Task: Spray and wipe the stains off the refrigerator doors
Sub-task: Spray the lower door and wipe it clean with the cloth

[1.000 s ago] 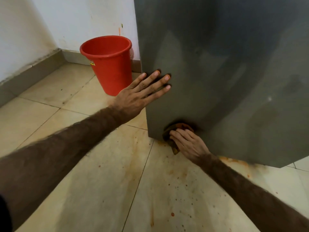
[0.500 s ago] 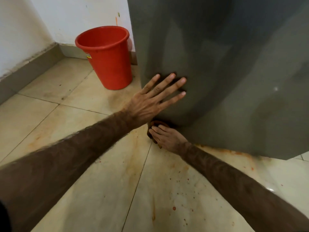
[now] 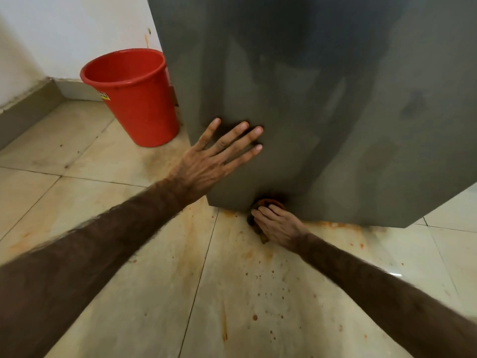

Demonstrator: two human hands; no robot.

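The grey refrigerator door (image 3: pixel 322 112) fills the upper right, its bottom edge close to the floor. My left hand (image 3: pixel 214 158) lies flat on the door near its lower left corner, fingers spread, holding nothing. My right hand (image 3: pixel 277 224) presses a stained orange-brown cloth (image 3: pixel 268 202) against the door's bottom edge. Most of the cloth is hidden under the fingers. No spray bottle is in view.
A red plastic bucket (image 3: pixel 134 99) stands on the floor left of the door, near the white wall (image 3: pixel 77 29). The beige tiled floor (image 3: pixel 154 293) carries orange smears and spots below the door. A grey skirting (image 3: pixel 23 112) runs along the left wall.
My right hand with the cloth slid left along the door's bottom edge, then back to the right. My left hand shifted right and lower on the door. The camera view moved slightly.
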